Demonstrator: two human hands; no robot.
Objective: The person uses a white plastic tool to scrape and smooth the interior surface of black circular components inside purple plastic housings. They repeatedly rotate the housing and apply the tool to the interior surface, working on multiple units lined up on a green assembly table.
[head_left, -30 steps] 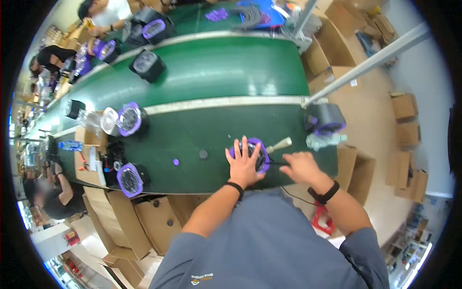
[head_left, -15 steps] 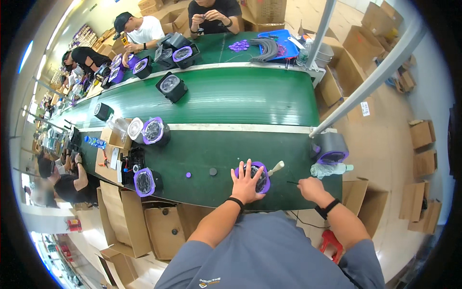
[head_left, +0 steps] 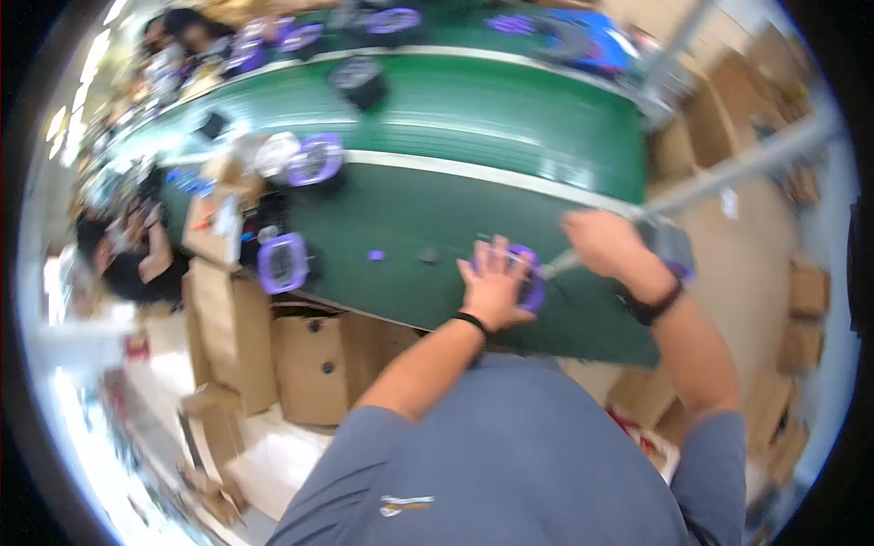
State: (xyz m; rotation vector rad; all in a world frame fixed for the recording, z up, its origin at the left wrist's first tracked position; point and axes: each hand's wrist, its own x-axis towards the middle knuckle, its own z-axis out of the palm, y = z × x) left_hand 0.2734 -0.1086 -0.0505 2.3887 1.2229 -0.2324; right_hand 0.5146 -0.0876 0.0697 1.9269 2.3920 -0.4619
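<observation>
My left hand [head_left: 494,287] lies with fingers spread over a round, purple-rimmed unit [head_left: 535,284] with a dark middle, at the front of the green table. My right hand [head_left: 605,244] is raised to the right of it, fingers curled closed and blurred. A pale handle [head_left: 561,265] runs from beside the unit's rim up to the right hand's lower edge; whether the fingers grip it is unclear. Below it, a thin dark rod [head_left: 557,289] shows faintly on the tabletop. A small purple cap [head_left: 375,256] and a dark grey disc [head_left: 429,257] lie further left.
Another purple-rimmed unit [head_left: 284,264] stands at the table's left, beside an open cardboard box [head_left: 214,214]. Beyond a pale rail lies the green conveyor belt [head_left: 492,114], carrying a black unit [head_left: 358,82]. A slanted metal post [head_left: 746,162] rises at right. A co-worker [head_left: 137,259] is far left.
My right hand has moved up and away from the thin dark rod, to beside the pale handle. My left hand stays on the unit. The whole view has shifted and blurred.
</observation>
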